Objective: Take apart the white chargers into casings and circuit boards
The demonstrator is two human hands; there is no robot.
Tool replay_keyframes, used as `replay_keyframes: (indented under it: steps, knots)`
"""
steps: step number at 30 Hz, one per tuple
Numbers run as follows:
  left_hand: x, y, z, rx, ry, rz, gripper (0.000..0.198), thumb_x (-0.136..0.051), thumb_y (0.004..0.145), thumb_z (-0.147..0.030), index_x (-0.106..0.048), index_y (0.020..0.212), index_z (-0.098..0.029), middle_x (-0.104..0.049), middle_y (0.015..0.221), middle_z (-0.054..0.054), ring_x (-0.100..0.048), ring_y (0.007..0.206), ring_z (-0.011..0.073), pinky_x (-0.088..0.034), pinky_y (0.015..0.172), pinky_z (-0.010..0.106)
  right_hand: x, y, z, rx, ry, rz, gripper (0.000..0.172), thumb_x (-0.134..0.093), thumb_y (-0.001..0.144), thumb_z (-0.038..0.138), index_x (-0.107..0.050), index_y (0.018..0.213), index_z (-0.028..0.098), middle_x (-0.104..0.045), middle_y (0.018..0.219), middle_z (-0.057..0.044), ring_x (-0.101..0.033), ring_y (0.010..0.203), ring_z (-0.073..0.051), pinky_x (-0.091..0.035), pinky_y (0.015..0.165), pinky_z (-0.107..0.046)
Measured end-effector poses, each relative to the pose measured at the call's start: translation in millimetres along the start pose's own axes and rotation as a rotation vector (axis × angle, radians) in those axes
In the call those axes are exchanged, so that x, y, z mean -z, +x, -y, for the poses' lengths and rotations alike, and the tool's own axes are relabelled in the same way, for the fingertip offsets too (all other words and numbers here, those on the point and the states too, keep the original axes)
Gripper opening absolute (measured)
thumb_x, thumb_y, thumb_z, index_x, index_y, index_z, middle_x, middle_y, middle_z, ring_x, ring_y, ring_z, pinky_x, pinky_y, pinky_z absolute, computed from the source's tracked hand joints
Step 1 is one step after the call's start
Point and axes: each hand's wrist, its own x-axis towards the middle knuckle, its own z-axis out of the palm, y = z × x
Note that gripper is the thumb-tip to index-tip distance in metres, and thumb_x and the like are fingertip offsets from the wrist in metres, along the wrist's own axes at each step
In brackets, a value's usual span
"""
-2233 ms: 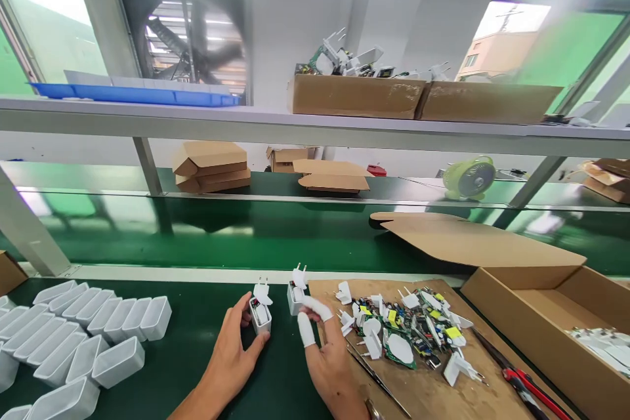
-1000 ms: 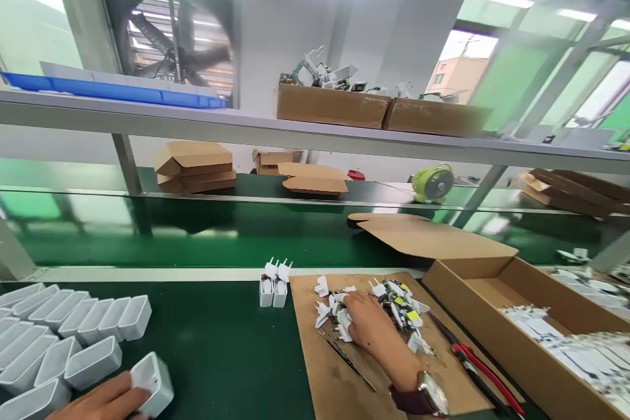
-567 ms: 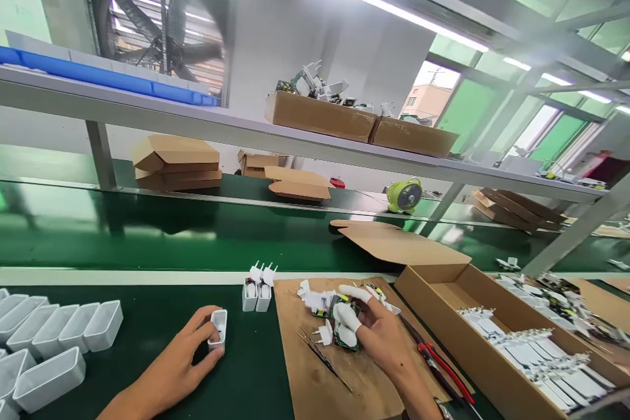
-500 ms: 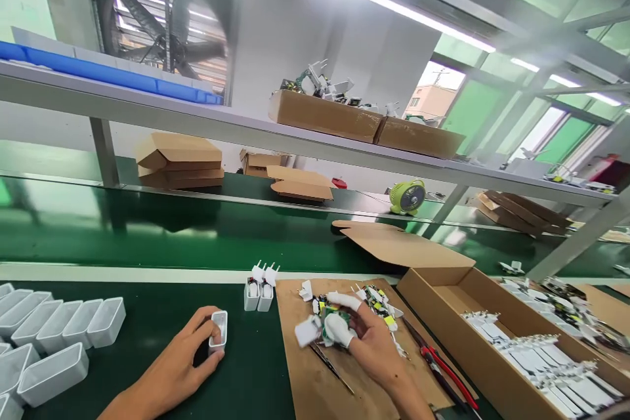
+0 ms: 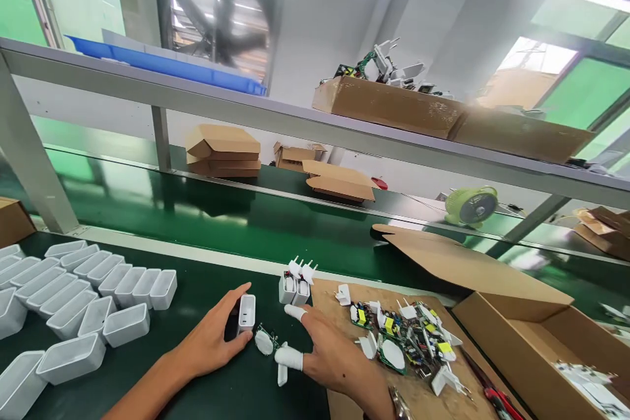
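Observation:
My left hand [image 5: 216, 331] has thumb and index finger spread around a small white plastic case [image 5: 247, 312] standing upright on the green bench. Its open top faces me, showing slots in the bottom. My right hand [image 5: 322, 348], with white finger cots on thumb and index finger, is spread just right of a small circuit board with a white disc [image 5: 264, 341]. Below that thumb, a white plastic piece [image 5: 282, 374] sticks out; whether it joins the board I cannot tell. Behind the right hand stand two filled cases with plug pins up [image 5: 295, 285].
Many white cases [image 5: 73, 302] stand in rows at left. A brown cardboard sheet [image 5: 339, 374] bears a pile of circuit boards and plugs [image 5: 408, 335]. Red-handled pliers [image 5: 497, 400] lie beside an open cardboard box [image 5: 522, 335]. A shelf [image 5: 295, 118] crosses above.
My right hand has moved left from the parts pile to beside the case, and the circuit board now lies near it. My left fingers have spread wider around the case. The view has turned.

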Motion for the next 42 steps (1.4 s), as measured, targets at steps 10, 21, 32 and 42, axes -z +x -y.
replay_keyframes:
  steps: [10, 21, 32, 42]
  knots:
    - [3.7, 11.6, 3.5, 0.042, -0.021, -0.02, 0.072, -0.069, 0.083, -0.031, -0.049, 0.152, -0.023, -0.068, 0.136, 0.01, -0.069, 0.111, 0.0275, -0.056, 0.103, 0.046, -29.6, -3.0, -7.4, 0.274, 0.025, 0.03, 0.034, -0.073, 0.085, 0.015, -0.067, 0.117, 0.024, -0.066, 0.101, -0.003, -0.061, 0.094, -0.021, -0.049, 0.093, -0.035]
    - [5.1, 9.1, 5.2, 0.146, -0.087, -0.07, 0.067, -0.072, 0.086, -0.049, -0.05, 0.144, -0.022, -0.073, 0.117, 0.007, -0.071, 0.103, 0.028, -0.058, 0.098, 0.047, -38.0, -1.1, -5.1, 0.039, 0.318, 0.013, 0.036, -0.074, 0.086, 0.028, -0.062, 0.12, 0.02, -0.062, 0.119, -0.008, -0.067, 0.099, -0.023, -0.056, 0.089, -0.035]
    - [0.5, 19.3, -5.3, 0.146, -0.121, -0.242, 0.068, -0.081, 0.077, -0.042, -0.059, 0.137, -0.019, -0.073, 0.117, 0.008, -0.071, 0.096, 0.0232, -0.058, 0.09, 0.037, -92.5, 1.1, -34.0, 0.366, 0.109, -0.28, 0.048, -0.047, 0.09, 0.007, -0.065, 0.132, 0.023, -0.07, 0.135, -0.011, -0.063, 0.12, -0.031, -0.053, 0.102, -0.051]
    - [8.3, 38.8, 12.0, 0.079, -0.132, -0.284, 0.081, -0.094, 0.067, -0.042, -0.064, 0.138, -0.015, -0.073, 0.113, 0.01, -0.07, 0.086, 0.0197, -0.06, 0.082, 0.032, -98.6, 32.1, -70.0, 0.594, -0.103, -0.329, 0.024, -0.06, 0.087, 0.028, -0.072, 0.107, 0.027, -0.074, 0.123, -0.013, -0.071, 0.109, -0.038, -0.057, 0.085, -0.048]
